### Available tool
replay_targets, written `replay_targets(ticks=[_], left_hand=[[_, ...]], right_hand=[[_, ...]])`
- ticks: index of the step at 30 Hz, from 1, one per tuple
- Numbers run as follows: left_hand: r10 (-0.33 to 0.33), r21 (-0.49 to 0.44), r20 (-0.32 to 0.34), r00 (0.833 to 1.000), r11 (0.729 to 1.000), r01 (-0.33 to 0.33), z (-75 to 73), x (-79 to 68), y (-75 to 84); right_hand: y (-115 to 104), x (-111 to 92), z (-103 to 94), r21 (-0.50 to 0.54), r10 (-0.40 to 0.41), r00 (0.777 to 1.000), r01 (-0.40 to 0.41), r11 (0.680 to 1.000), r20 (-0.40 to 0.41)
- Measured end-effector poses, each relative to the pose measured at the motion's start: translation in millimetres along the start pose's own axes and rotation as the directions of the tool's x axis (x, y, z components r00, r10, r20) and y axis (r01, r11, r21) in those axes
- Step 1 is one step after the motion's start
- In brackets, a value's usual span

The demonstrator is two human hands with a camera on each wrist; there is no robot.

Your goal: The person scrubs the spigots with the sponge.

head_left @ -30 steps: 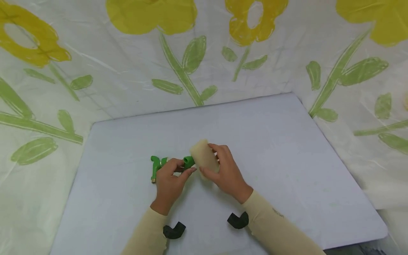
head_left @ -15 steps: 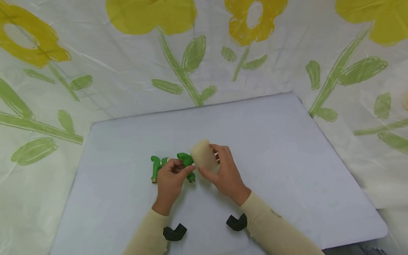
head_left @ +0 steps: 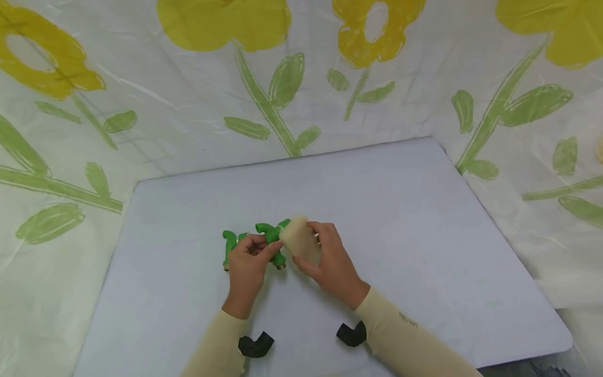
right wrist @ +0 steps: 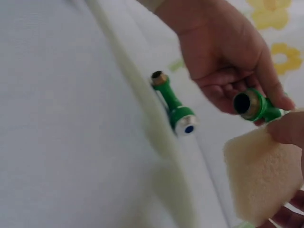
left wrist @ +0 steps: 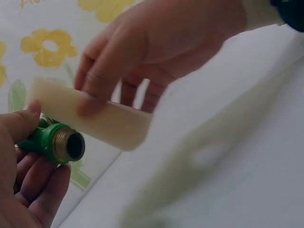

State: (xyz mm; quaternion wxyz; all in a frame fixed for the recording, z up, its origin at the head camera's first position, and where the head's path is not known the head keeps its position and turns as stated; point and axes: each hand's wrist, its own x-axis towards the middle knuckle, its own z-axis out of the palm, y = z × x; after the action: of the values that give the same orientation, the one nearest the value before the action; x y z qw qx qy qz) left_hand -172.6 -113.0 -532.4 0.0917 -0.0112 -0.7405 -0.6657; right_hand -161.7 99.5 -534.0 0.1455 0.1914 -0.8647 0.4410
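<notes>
My left hand [head_left: 246, 275] pinches a green faucet [head_left: 270, 234] between thumb and fingers, above the white table. Its brass threaded inlet [left wrist: 69, 145] faces the left wrist camera. A cream sponge block [head_left: 300, 243] is gripped in my right hand [head_left: 336, 267], thumb on the near side and fingers round the far one. In the head view the sponge's left edge overlaps the faucet's right side, close to my left thumb tip. A second green faucet [right wrist: 172, 102] lies on the table left of my left hand, which partly hides it in the head view.
The white tabletop [head_left: 424, 235] stretches out on all sides of the hands. White sheeting painted with yellow flowers [head_left: 374, 31] rises behind and beside it. Black angled pieces [head_left: 256, 345] sit at both forearms.
The held faucet has turned in my left hand, so its spout points left and its body and inlet show. My right hand and the sponge have dropped slightly.
</notes>
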Motion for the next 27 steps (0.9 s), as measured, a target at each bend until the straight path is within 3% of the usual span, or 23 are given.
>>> replay_targets(ticks=[5, 9, 14, 20, 27], left_hand=[[-0.023, -0.02, 0.078, 0.997, 0.999, 0.025, 4.9, -2.7, -3.4], [-0.006, -0.005, 0.05, 0.999, 1.0, 0.006, 4.5, -3.0, 0.1], [-0.03, -0.095, -0.004, 1.0, 0.995, 0.03, 1.3, 0.8, 4.2], [-0.114, -0.146, 0.067, 0.991, 0.982, 0.122, 4.7, -1.9, 3.7], [-0.076, -0.108, 0.067, 0.995, 0.991, 0.083, 6.0, -3.9, 4.1]], right_hand=[[-4.6, 10.0, -8.7, 0.021, -0.034, 0.995, 0.036, 0.999, -0.09], [-2.0, 8.1, -6.3, 0.025, -0.018, 0.997, 0.02, 0.999, -0.078], [6.3, 1.4, 4.3, 0.01, 0.005, 1.0, -0.005, 1.0, -0.014], [-0.3, 11.1, -3.2, 0.014, -0.061, 0.993, 0.063, 0.998, -0.101], [-3.8, 17.0, -9.4, 0.019, -0.1, 0.989, 0.102, 0.995, -0.112]])
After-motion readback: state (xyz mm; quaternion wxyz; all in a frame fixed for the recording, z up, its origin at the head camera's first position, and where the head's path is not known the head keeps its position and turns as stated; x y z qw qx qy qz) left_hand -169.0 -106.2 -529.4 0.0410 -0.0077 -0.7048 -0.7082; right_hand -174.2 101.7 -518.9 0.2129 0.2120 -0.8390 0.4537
